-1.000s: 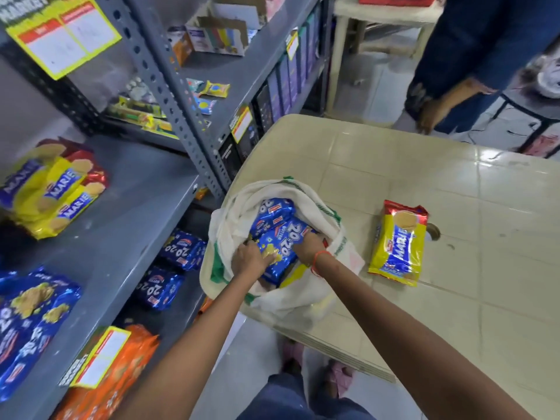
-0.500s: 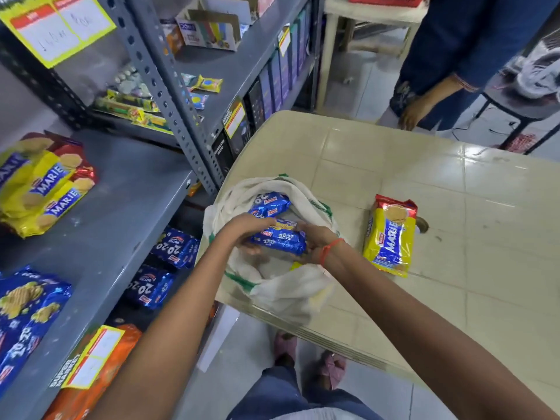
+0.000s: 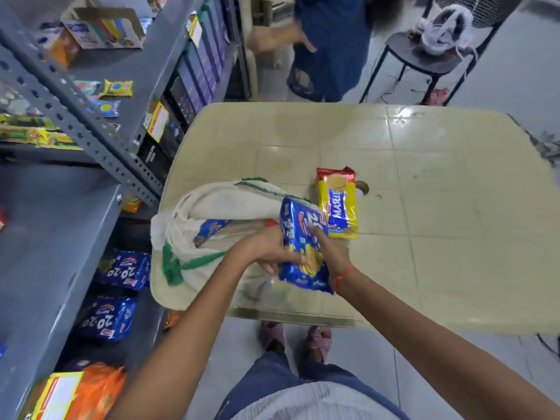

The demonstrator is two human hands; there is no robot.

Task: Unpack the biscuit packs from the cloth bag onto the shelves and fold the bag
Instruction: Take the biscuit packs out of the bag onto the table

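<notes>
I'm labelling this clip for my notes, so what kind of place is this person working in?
Probably a small grocery shop or its stockroom. Grey slotted-angle metal shelves hold packaged goods with price labels on their edges, and several identical blue 20-20 biscuit packs sit stocked on a lower shelf.

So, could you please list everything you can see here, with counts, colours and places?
Blue 20-20 biscuit pack: one, blue, held in both hands above the bag.
Cream cloth bag with green trim: one, on the table's left end; another blue pack shows inside.
Yellow Marie biscuit pack: one, on the table beside the bag.
Beige tiled table: one, centre.
Grey metal shelves: left; two blue 20-20 packs on the lower shelf.
Orange packet: bottom left.
Bystander in blue: beyond the table.
Left hand, right hand: each in a grip on the held pack.
</notes>
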